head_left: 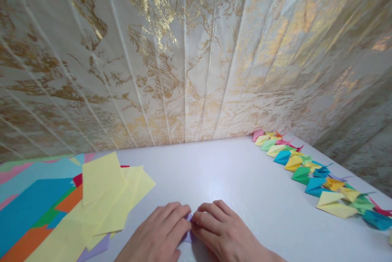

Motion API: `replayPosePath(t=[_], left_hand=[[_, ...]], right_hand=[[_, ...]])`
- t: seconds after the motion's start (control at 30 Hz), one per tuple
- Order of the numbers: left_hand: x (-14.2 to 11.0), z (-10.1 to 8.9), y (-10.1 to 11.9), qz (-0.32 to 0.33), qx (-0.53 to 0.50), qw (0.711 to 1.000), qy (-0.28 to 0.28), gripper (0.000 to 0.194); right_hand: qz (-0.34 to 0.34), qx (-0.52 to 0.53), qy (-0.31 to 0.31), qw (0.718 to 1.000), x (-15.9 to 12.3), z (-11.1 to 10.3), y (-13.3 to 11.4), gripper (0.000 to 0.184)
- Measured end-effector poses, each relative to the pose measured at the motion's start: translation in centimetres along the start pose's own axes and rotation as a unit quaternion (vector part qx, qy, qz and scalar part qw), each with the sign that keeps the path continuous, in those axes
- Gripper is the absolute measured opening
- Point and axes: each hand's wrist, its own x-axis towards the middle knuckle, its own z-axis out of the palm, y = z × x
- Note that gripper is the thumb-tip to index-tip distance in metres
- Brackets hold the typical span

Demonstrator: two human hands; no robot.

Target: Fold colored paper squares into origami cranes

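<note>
Close to the table's front edge, my left hand (pixel 163 229) and my right hand (pixel 219 227) come together over a small piece of purple paper (pixel 188 236). Fingers of both hands are bent and closed on it, so only slivers of purple show between them. How the paper is folded is hidden under my fingers. The white table (pixel 208 172) lies under both hands.
Loose yellow sheets (pixel 104 180) overlap blue sheets (pixel 39 196) and an orange sheet (pixel 27 243) at left. Folded paper pieces (pixel 315 186) in many colours line the right edge. A gold-patterned curtain (pixel 183 70) hangs behind the table.
</note>
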Motion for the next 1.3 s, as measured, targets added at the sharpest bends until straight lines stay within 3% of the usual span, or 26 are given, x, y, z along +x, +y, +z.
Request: replayPosePath(t=[0.13,0.3,0.47,0.67,0.83,1.07,1.3], left_hand=[[1.4,-1.6,-1.1,-0.015,-0.092,0.995,-0.023,0.028],[1.2,-1.2,-1.6,0.032,-0.07,0.997,-0.012,0.014],[0.7,-0.4,-1.3,0.068,-0.012,0.997,0.031,0.03],[1.0,0.2,-1.1,0.015,-0.077,0.996,0.053,0.027],[1.1,0.8,-1.2,-0.054,-0.153,0.987,0.019,0.024],[0.7,0.7,-2.5,-0.077,-0.291,0.953,-0.021,0.013],[0.8,2.0,-2.1,-0.106,-0.287,0.952,-0.001,0.019]], right_hand=[[-0.028,-0.03,0.017,0.999,0.0,0.1,0.1,0.023],[-0.058,-0.055,0.042,0.996,-0.2,0.3,0.1,0.023],[-0.065,-0.034,0.025,0.997,-0.1,-0.2,0.1,0.032],[-0.08,-0.001,0.03,0.996,0.2,-1.0,0.0,0.022],[-0.068,-0.005,0.001,0.998,-0.1,-0.3,-0.4,0.009],[-0.033,0.019,-0.013,0.999,-0.4,0.3,-0.4,0.011],[-0.045,0.008,0.02,0.999,-0.1,-0.2,-0.5,0.023]])
